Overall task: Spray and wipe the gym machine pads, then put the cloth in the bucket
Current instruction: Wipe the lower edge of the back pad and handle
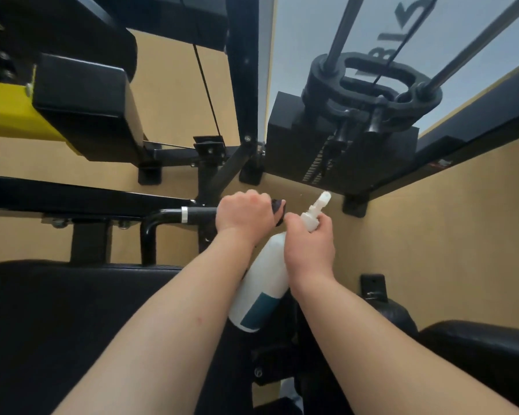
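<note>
The smooth black seat pad (72,324) fills the lower left, and bare tan floor (432,250) lies open at right. The weight stack (342,151) stands upper right, with a boxy black pad (84,109) on a yellow arm (6,112) upper left. At centre, my right hand (309,244) grips the white plastic bottle (261,289) by its neck. Just beside it, my left hand (244,217) wraps the rubbery handle (198,215).
</note>
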Demonstrator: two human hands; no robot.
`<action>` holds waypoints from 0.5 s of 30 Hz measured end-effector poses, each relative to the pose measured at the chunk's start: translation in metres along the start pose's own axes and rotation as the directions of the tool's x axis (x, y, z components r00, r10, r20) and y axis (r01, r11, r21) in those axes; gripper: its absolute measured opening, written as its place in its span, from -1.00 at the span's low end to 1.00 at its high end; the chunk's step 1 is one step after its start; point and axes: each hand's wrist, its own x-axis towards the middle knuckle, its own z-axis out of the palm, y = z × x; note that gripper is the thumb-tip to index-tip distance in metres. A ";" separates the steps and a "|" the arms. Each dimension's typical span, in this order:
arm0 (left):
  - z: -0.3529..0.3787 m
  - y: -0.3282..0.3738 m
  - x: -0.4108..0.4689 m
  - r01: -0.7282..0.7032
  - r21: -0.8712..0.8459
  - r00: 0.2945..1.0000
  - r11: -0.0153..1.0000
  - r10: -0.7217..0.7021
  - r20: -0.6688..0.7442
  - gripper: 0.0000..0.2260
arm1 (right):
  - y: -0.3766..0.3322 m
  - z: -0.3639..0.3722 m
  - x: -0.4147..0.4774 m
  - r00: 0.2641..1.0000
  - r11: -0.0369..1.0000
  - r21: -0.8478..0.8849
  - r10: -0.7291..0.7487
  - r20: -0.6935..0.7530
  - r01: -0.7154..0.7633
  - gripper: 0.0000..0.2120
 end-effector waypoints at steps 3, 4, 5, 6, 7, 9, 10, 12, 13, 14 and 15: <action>0.002 0.017 0.008 -0.158 0.043 0.983 0.987 0.153 0.107 -0.79 | -0.005 -0.006 0.002 0.996 0.997 -0.023 -0.075 -0.050 0.074 -0.74; 0.001 0.018 0.009 -0.188 0.038 0.977 0.981 0.182 0.115 -0.82 | -0.006 -0.007 0.003 0.993 0.994 -0.039 -0.105 -0.056 0.103 -0.75; 0.001 0.015 0.008 -0.211 0.032 0.973 0.977 0.207 0.102 -0.84 | -0.005 -0.008 0.004 0.991 0.992 -0.043 -0.118 -0.054 0.116 -0.75; 0.001 0.009 0.004 -0.228 0.022 0.970 0.973 0.226 0.086 -0.85 | -0.003 -0.007 0.004 0.992 0.992 -0.046 -0.120 -0.047 0.118 -0.75; 0.003 0.001 -0.001 -0.229 0.027 0.972 0.973 0.226 0.067 -0.84 | 0.000 -0.005 0.003 0.992 0.992 -0.054 -0.119 -0.034 0.117 -0.74; 0.004 -0.023 -0.016 -0.197 0.066 0.980 0.978 0.197 0.011 -0.78 | 0.003 0.001 0.000 0.995 0.991 -0.081 -0.103 -0.008 0.102 -0.70; 0.003 -0.038 -0.022 -0.164 0.092 0.986 0.982 0.167 -0.023 -0.74 | 0.003 0.003 -0.002 0.995 0.992 -0.087 -0.095 0.001 0.095 -0.69; -0.004 -0.068 -0.037 -0.068 0.120 0.992 0.990 0.080 -0.098 -0.68 | 0.001 0.005 -0.004 0.996 0.993 -0.080 -0.081 0.023 0.082 -0.67; -0.009 -0.080 -0.043 -0.009 0.116 0.993 0.993 0.023 -0.118 -0.66 | 0.000 0.006 -0.005 0.997 0.994 -0.076 -0.070 0.033 0.072 -0.67; -0.015 -0.089 -0.048 0.060 0.105 0.993 0.993 -0.048 -0.112 -0.64 | -0.002 0.007 -0.005 0.998 0.995 -0.074 -0.057 0.039 0.060 -0.68; -0.018 -0.093 -0.051 0.132 0.075 0.988 0.988 -0.125 -0.091 -0.62 | -0.002 0.008 -0.006 0.998 0.996 -0.073 -0.044 0.043 0.047 -0.70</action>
